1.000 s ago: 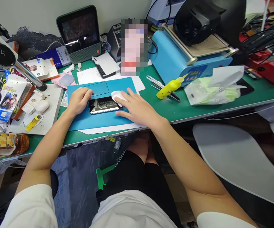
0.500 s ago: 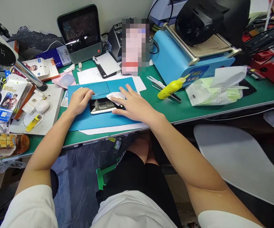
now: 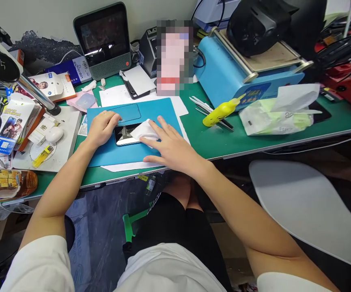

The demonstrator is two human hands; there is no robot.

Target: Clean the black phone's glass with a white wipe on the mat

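A phone lies face up on a blue mat, its dark glass reflecting the room. At the phone's left end is my left hand, with curled fingers against its edge; the fingertips are partly hidden. My right hand presses a white wipe onto the right part of the screen. Its fingers are spread over the cloth, which covers that end of the phone. Just behind the phone, a thin clear sheet with a dark phone-shaped outline rests on the mat.
To the right are a yellow bottle, tweezers-like tools, a wipes pack and a blue machine. A screen device stands behind. Boxes, a lighter and a lamp arm crowd the left.
My right hand has shifted slightly towards me, and the white wipe now bunches up higher and covers more of the screen. My left hand has stayed in place.
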